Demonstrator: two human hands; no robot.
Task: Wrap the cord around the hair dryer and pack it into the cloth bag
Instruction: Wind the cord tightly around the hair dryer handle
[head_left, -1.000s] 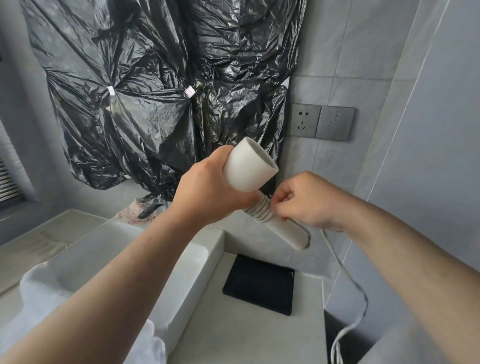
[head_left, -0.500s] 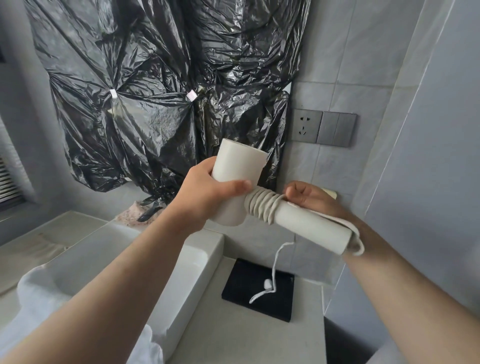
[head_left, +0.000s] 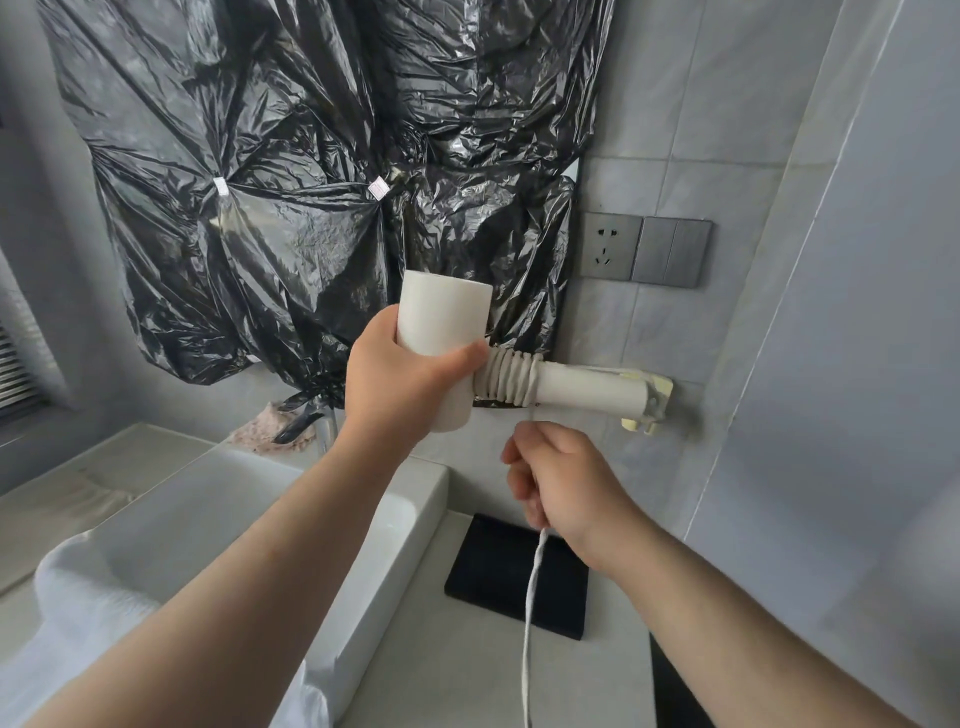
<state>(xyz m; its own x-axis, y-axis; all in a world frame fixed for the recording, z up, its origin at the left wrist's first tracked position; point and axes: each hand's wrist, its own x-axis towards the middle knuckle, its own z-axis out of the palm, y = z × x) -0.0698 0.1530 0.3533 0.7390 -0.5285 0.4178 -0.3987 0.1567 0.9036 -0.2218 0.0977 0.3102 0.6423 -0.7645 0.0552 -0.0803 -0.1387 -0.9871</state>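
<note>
The left hand (head_left: 400, 384) clenches the dryer (head_left: 444, 317) by its barrel, handle (head_left: 587, 384) level, so the right hand (head_left: 563, 491), just below the handle, can grip the cord (head_left: 530, 597) in curled fingers (head_left: 519, 467) and pull the next loop tight.

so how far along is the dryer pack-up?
Done: several turns of cord are coiled round the handle at its barrel end.
In hand: the left hand grips the hair dryer by the barrel; the right hand holds the cord below the handle, mid-wrap.
Left: most of the handle is bare, loose cord hangs out of frame, and nothing is bagged. The flat black item on the counter may be the cloth bag.
</note>
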